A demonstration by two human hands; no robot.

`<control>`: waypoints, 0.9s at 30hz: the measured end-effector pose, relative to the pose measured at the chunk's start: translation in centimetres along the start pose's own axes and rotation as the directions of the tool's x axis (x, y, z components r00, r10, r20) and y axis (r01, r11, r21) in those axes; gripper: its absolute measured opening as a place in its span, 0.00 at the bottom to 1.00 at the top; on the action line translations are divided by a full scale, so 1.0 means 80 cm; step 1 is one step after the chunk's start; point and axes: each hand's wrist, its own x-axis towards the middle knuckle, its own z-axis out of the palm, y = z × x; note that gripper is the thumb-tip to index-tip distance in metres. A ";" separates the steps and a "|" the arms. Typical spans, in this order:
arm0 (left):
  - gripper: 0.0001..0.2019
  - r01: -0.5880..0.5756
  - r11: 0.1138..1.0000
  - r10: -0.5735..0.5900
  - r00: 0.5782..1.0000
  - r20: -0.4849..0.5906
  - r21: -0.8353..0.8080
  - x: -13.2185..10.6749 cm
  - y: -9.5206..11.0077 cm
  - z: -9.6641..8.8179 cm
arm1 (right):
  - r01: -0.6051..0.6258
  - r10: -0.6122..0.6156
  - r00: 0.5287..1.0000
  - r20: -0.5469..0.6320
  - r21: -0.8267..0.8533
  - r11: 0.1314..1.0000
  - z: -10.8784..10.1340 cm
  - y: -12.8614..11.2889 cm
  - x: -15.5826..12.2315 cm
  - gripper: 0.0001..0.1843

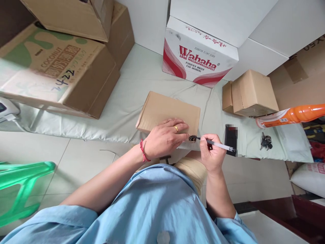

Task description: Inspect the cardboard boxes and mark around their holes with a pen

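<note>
Head view shows the left hand (169, 135) lying across the near right part of a brown box (170, 105), fingers close together — its thumb is hidden, so I cannot tell whether it grips the small dark piece (192, 138) just beside its index fingertip. The right hand (212, 154) holds a pen (218, 144), tip pointing left at that piece. The box lies on the cloth-covered surface (134, 78), near the front edge — a white-and-red carton (198, 57) stands on the far side, and keys (266, 141) lie to the right.
</note>
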 end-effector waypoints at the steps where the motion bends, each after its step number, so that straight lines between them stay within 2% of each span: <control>1: 0.11 0.001 1.000 -0.001 1.000 -0.001 -0.003 0.000 0.000 0.000 | -0.007 0.008 1.000 -0.014 0.004 1.000 0.000 -0.001 -0.001 0.10; 8: 0.11 0.014 1.000 -0.014 1.000 0.023 -0.011 0.000 0.000 -0.001 | -0.008 0.007 1.000 0.022 0.023 1.000 0.000 0.000 -0.003 0.09; 14: 0.11 0.002 1.000 -0.002 1.000 -0.005 0.008 0.001 0.001 -0.001 | -0.019 0.021 0.999 -0.038 0.050 0.999 -0.002 -0.001 -0.001 0.09; 19: 0.11 0.003 1.000 -0.003 1.000 -0.004 0.031 0.001 0.001 -0.001 | -0.066 0.064 0.998 0.025 0.092 0.994 -0.001 0.001 -0.003 0.10; 24: 0.11 0.002 1.000 -0.002 1.000 -0.002 0.013 0.000 0.000 -0.001 | -0.072 0.074 0.997 -0.031 0.070 0.995 0.000 0.001 -0.003 0.12; 27: 0.12 0.010 1.000 -0.010 1.000 0.012 -0.003 -0.001 0.000 0.000 | -0.089 0.091 0.996 -0.020 0.093 0.992 0.000 0.000 -0.003 0.12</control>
